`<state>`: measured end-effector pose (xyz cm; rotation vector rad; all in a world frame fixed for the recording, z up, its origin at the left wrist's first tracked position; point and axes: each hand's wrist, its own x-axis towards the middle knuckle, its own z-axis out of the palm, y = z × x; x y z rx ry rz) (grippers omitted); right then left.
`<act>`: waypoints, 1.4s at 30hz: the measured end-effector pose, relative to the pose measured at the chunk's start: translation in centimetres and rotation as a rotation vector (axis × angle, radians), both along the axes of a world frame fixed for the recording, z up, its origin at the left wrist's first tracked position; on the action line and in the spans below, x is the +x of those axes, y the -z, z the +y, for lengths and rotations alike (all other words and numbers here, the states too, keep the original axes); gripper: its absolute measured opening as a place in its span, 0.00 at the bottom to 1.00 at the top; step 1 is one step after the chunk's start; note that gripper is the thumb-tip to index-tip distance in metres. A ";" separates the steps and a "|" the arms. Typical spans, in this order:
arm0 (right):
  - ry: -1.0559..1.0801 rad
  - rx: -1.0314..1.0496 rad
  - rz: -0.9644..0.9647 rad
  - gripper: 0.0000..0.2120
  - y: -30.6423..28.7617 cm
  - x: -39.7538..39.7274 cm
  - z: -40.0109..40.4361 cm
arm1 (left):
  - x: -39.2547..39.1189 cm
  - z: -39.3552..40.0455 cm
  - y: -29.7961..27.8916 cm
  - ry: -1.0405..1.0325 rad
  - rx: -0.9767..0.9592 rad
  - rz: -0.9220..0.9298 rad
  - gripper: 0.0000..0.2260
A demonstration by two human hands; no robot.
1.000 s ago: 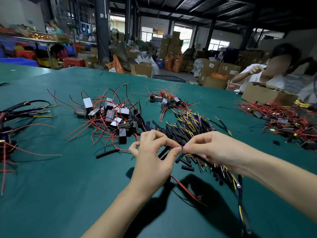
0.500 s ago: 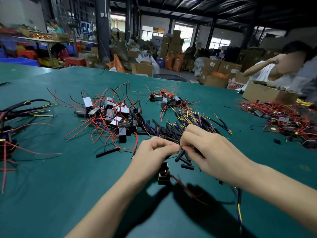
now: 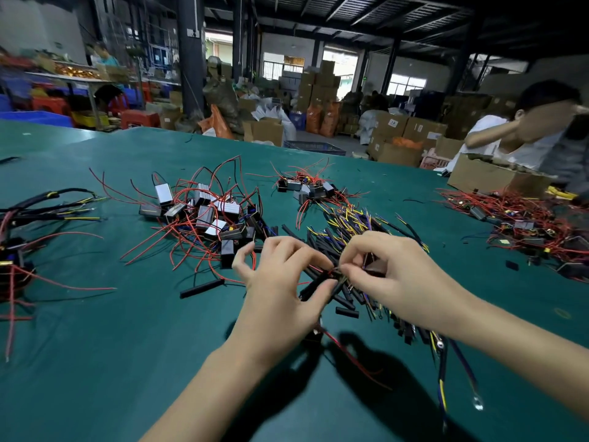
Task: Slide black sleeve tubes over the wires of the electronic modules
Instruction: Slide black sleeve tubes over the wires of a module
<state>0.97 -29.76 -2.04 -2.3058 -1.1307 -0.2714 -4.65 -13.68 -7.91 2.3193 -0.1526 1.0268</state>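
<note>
Over the green table (image 3: 95, 346), both hands (image 3: 334, 282) pinch a sleeve tube (image 3: 318, 283).

The surface (image 3: 95, 362) is plain dark green. Red wires (image 3: 191, 244) tangle round black and silver boxes (image 3: 207, 215) at the left. The short tubes (image 3: 200, 288) are black. Yellow and blue wires (image 3: 347, 218) lie farther right. Far off stand brown cartons (image 3: 490, 178).

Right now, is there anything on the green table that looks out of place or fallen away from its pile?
One black sleeve tube lies alone on the green table, left of the left hand and apart from the tube pile. A small black piece also sits by itself at the right. Nothing looks damaged.
</note>
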 end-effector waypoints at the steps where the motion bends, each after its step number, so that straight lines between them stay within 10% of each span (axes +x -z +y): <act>1: 0.009 0.019 0.089 0.06 0.0 0.2 0.0 | -0.1 -0.1 0.0 -0.007 0.008 -0.035 0.05; 11: 0.005 0.055 0.439 0.07 0.2 0.7 0.1 | -0.3 0.0 -0.2 -0.143 0.260 -0.234 0.05; 23: -0.144 -0.604 -0.778 0.13 -1.0 -0.6 -0.2 | 0.0 0.0 -0.8 0.004 -0.147 0.084 0.03; 27: -0.172 -0.509 -0.982 0.09 -0.6 -0.1 -0.1 | 0.0 0.6 -1.3 0.179 -0.453 0.279 0.06; 35: 0.244 0.112 0.481 0.17 -0.1 -0.8 1.3 | 0.1 0.8 -1.1 0.282 -0.540 0.231 0.04; 42: 0.146 0.257 0.752 0.12 0.0 -0.5 0.5 | 0.3 1.2 -0.9 0.447 -0.751 0.268 0.05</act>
